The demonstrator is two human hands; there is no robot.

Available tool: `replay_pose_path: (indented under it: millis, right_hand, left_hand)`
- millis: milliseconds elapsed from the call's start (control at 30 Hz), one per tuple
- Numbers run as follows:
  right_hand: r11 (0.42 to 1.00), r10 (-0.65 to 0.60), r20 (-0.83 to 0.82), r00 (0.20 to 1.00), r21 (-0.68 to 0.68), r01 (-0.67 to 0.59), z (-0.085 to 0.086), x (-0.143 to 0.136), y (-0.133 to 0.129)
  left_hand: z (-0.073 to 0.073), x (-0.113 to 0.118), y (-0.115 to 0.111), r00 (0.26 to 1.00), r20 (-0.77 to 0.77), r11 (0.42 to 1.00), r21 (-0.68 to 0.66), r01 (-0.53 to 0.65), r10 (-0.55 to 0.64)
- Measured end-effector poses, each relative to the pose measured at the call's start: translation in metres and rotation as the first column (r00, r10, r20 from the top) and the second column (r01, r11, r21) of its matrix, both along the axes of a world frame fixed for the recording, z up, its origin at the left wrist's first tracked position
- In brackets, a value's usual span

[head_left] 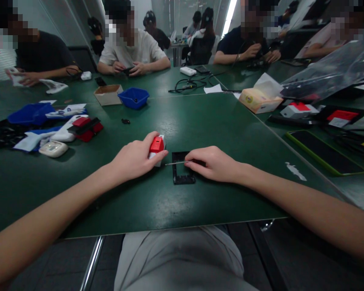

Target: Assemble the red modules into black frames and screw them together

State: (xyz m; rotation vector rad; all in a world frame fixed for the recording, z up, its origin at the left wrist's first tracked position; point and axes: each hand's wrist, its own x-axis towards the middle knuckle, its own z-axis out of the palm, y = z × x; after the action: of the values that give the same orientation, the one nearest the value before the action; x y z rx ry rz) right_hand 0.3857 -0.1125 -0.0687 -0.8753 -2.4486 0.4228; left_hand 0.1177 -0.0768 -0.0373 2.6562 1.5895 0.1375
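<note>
My left hand (pixel 136 157) is closed around a small red-and-white box (pixel 157 145) that stands on the green table (pixel 157 202). Thumb and fingers press its sides. Between the fingers of my right hand (pixel 214 163) is a slim screwdriver (pixel 177 163) with a thin metal shaft. Its tip points left, close to the box; I cannot tell whether they touch. Below the shaft lies a black rectangular frame (pixel 183 179), like a phone's mid-frame, with an open window. My right fingers cover part of its right side.
A blue tray (pixel 134 98) and a cardboard box (pixel 108 95) stand ahead. Left are gloves, red-black pieces and a white oval device (pixel 53 149). Right are a tissue pack (pixel 261 99), a green-edged phone (pixel 324 151) and cables. Several people sit across the table.
</note>
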Motion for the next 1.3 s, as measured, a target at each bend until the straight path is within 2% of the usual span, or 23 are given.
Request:
replay_pose_path:
  millis: [133,300,467,600,667,733,767,833,900,967,1100,1300]
  right_hand:
    - [0.999,-0.039,-0.068,0.997,-0.004,0.039,-0.001,0.001,0.002]
    - [0.994,-0.098,-0.12,0.988,-0.057,0.092,-0.002,0.003,0.005]
    - [0.97,-0.2,-0.183,0.963,-0.172,0.169,-0.001,0.002,0.007]
    - [0.959,-0.214,-0.211,0.954,-0.23,0.164,-0.002,0.002,0.007]
    - [0.953,-0.211,-0.219,0.953,-0.264,0.15,-0.003,0.001,0.007]
    - [0.941,-0.214,-0.238,0.947,-0.312,0.134,-0.004,0.001,0.008]
    - [0.932,-0.22,-0.255,0.942,-0.339,0.126,-0.004,0.001,0.008]
    - [0.916,-0.242,-0.289,0.926,-0.384,0.119,-0.006,0.002,0.011]
    - [0.911,-0.267,-0.305,0.914,-0.39,0.136,-0.009,0.003,0.015]
    - [0.921,-0.287,-0.292,0.912,-0.345,0.179,-0.012,0.006,0.02]
    - [0.937,-0.318,-0.23,0.92,-0.225,0.268,-0.015,0.013,0.028]
    - [0.95,-0.301,-0.12,0.946,-0.124,0.286,-0.016,0.023,0.038]
  left_hand:
    - [-0.008,-0.001,-0.012,0.976,0.182,0.987,-0.084,0.134,-0.117]
    - [-0.015,-0.006,-0.011,0.903,0.377,0.95,-0.145,0.276,-0.205]
    - [-0.023,-0.004,-0.014,0.788,0.593,0.904,-0.227,0.363,-0.167]
    - [-0.027,-0.001,-0.012,0.726,0.677,0.884,-0.259,0.39,-0.122]
    - [-0.027,-0.006,0.005,0.747,0.656,0.927,-0.207,0.314,-0.106]
    - [-0.028,-0.016,0.034,0.821,0.567,0.993,-0.03,0.111,-0.075]
    - [-0.029,-0.024,0.051,0.857,0.514,0.998,0.07,0.0,-0.036]
    - [-0.032,-0.042,0.085,0.909,0.407,0.965,0.186,-0.182,0.093]
    - [-0.035,-0.058,0.109,0.905,0.357,0.937,0.17,-0.305,0.23]
    - [-0.037,-0.067,0.121,0.905,0.327,0.931,0.15,-0.333,0.271]
    - [-0.04,-0.069,0.121,0.939,0.239,0.945,0.154,-0.288,0.247]
    - [-0.042,-0.071,0.114,0.989,0.093,0.979,0.156,-0.13,0.117]
